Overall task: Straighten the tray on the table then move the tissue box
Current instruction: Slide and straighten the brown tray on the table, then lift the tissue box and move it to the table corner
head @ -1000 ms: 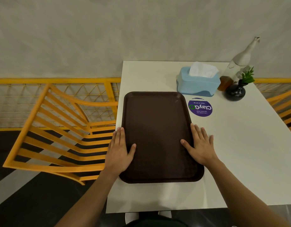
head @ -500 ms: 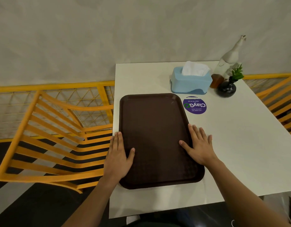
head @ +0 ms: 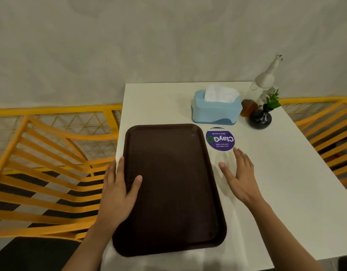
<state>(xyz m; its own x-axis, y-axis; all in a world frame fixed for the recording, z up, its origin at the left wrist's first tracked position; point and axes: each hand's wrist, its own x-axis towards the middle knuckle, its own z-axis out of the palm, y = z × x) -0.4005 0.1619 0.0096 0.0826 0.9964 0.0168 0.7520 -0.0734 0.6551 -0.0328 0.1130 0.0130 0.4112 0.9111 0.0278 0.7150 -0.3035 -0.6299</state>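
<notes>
A dark brown tray [head: 172, 184] lies lengthwise along the left side of the white table [head: 276, 192]. My left hand [head: 118, 190] rests flat on the tray's left rim, thumb on its inner surface. My right hand [head: 239, 175] hovers off the tray's right edge, fingers spread, holding nothing. A light blue tissue box [head: 215, 109] with white tissue sticking out stands beyond the tray's far right corner, apart from both hands.
A purple round sticker [head: 220, 140] sits between my right hand and the tissue box. A white bottle [head: 263, 83], an amber glass [head: 247, 107] and a black vase with a green sprig [head: 260, 118] crowd the far right. Yellow chairs [head: 51, 173] flank the table.
My right hand has lifted off the tray's right edge and moved right and forward toward the sticker. The left hand stays on the left rim.
</notes>
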